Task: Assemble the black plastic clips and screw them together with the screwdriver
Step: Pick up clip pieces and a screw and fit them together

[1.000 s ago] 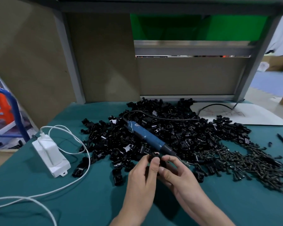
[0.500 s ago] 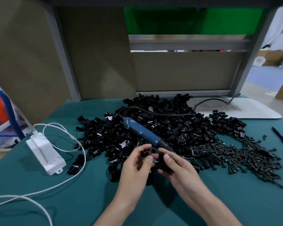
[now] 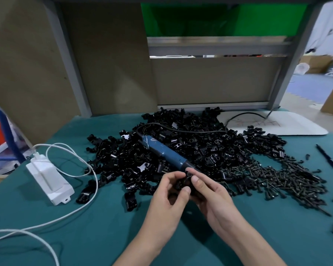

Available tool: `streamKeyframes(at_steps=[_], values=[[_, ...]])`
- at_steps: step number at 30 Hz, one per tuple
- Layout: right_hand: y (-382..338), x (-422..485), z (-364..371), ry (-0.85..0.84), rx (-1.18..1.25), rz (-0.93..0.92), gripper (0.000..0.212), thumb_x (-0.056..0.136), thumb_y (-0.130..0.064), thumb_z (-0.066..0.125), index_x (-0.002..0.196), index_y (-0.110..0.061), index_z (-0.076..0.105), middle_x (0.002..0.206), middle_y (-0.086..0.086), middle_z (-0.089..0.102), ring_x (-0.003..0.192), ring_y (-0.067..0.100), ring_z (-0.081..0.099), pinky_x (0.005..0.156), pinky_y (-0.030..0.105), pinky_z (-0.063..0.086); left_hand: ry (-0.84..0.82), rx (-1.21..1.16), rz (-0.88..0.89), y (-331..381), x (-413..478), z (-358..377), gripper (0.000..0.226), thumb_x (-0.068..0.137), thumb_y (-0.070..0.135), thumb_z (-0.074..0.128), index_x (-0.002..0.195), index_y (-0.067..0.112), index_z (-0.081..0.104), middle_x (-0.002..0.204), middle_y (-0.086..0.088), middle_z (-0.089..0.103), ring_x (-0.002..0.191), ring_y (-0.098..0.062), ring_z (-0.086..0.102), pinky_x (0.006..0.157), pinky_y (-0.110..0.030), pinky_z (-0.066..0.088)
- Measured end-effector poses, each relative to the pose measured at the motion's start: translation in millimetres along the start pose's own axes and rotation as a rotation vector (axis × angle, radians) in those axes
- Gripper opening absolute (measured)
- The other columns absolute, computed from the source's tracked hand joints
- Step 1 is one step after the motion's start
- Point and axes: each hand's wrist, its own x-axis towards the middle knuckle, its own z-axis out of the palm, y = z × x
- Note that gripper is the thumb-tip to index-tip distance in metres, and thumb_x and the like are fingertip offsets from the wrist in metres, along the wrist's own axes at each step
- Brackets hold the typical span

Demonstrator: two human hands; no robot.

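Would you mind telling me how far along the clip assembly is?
Early on, it seems. Done: no finished assembly can be picked out. In hand: the left hand and right hand pinch black clip pieces together. Left: the screwdriver lies untouched on the clip pile, the screws sit loose beside it, so fastening and most of the pile remain.

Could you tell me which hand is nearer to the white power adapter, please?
Left. The left hand sits to the right of the white power adapter; the right hand lies farther right still, both pinching a black clip.
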Motion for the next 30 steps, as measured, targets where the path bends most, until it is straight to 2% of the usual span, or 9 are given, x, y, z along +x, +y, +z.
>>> streamKeyframes(at_steps=[4,6,8,12,16,22,24,27,30], values=[[0,-1,0,-0.008,-0.067,-0.061,0.034,0.087,-0.033,0.075,0.120,-0.024,0.076,0.123,0.009,0.074,0.112,0.027,0.072,0.084,0.032,0.060,0.007,0.021,-0.003,-4,-1,1,0.030,0.098,0.024,0.065,0.110,0.052,0.061,0.113,0.007,0.065,0.100,-0.016,0.068,0.087,-0.027,0.055],[2,-1,-1,0.001,-0.119,-0.104,0.038,0.085,-0.040,0.079,0.121,-0.027,0.076,0.124,0.006,0.074,0.116,0.024,0.071,0.087,0.031,0.059,-0.002,0.008,-0.011,-6,0,0,0.029,0.097,0.025,0.067,0.111,0.050,0.061,0.112,0.016,0.063,0.103,-0.018,0.068,0.092,-0.032,0.056],[4,-1,-3,0.016,-0.178,-0.142,0.044,0.079,-0.047,0.077,0.120,-0.031,0.076,0.126,0.002,0.074,0.120,0.021,0.068,0.096,0.033,0.057,-0.024,-0.005,-0.018,-6,1,-1,0.028,0.096,0.028,0.068,0.114,0.047,0.061,0.111,0.022,0.063,0.106,-0.015,0.068,0.093,-0.033,0.056],[7,0,-5,0.011,-0.260,-0.190,0.041,0.083,-0.049,0.078,0.121,-0.035,0.074,0.129,-0.003,0.072,0.127,0.017,0.063,0.113,0.047,0.044,-0.023,-0.035,-0.031,-7,1,-2,0.027,0.091,0.034,0.071,0.115,0.043,0.061,0.109,0.017,0.068,0.105,-0.013,0.068,0.087,-0.030,0.056],[9,0,-4,0.015,-0.257,-0.203,0.063,0.069,-0.068,0.082,0.122,-0.035,0.074,0.127,-0.002,0.073,0.125,0.019,0.064,0.114,0.050,0.044,-0.014,-0.049,-0.033,-8,2,-1,0.028,0.084,0.037,0.072,0.110,0.043,0.062,0.108,0.010,0.070,0.107,-0.015,0.067,0.091,-0.034,0.056],[9,0,-8,0.018,-0.254,-0.188,0.063,0.070,-0.068,0.083,0.123,-0.034,0.073,0.128,-0.001,0.072,0.126,0.018,0.064,0.113,0.049,0.044,-0.031,-0.067,-0.020,-9,3,-3,0.024,0.086,0.029,0.073,0.104,0.042,0.065,0.114,-0.003,0.070,0.108,-0.014,0.068,0.093,-0.030,0.054],[7,1,-8,0.029,-0.246,-0.185,0.052,0.076,-0.059,0.082,0.121,-0.034,0.074,0.127,0.000,0.073,0.124,0.019,0.065,0.109,0.043,0.049,-0.044,-0.057,-0.020,-10,3,-3,0.027,0.090,0.026,0.073,0.110,0.043,0.064,0.115,0.001,0.068,0.108,-0.014,0.068,0.090,-0.028,0.055],[-5,4,-11,0.071,-0.041,-0.189,0.030,0.085,-0.027,0.073,0.115,-0.026,0.078,0.121,0.006,0.075,0.116,0.021,0.071,0.090,0.027,0.058,-0.046,0.035,0.002,-11,0,-2,0.033,0.095,0.030,0.068,0.117,0.052,0.057,0.113,0.018,0.063,0.107,-0.010,0.065,0.085,-0.022,0.055],[-28,6,-31,0.222,0.233,-0.151,0.028,0.083,-0.015,0.071,0.109,-0.014,0.080,0.119,0.011,0.076,0.111,0.022,0.073,0.083,0.029,0.061,-0.038,0.320,0.055,-12,-4,-3,0.029,0.099,0.045,0.056,0.119,0.062,0.044,0.116,0.029,0.053,0.112,0.001,0.057,0.089,-0.018,0.050]])
